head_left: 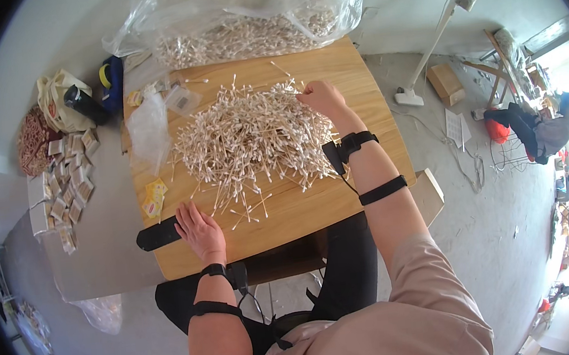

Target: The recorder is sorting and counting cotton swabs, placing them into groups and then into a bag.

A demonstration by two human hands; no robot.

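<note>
A loose heap of cotton swabs (252,136), with pale sticks and white tips, covers the middle of the wooden table (302,216). At the heap's far right edge is my right hand (323,98), its fingers curled together; whatever they pinch is too small to make out. My left hand (200,233) lies flat near the table's front left edge, fingers stretched out and holding nothing. Its fingertips are beside a long black object (157,235) that juts past the table edge. A yellow packet (155,197) lies just beyond that hand.
A big clear plastic bag (248,32) full of swabs stands at the far edge. Crumpled clear plastic (149,133) and a small clear box (182,99) lie at left. Several small boxes (70,179) are stacked left of the table. A vacuum cleaner (409,97) stands right.
</note>
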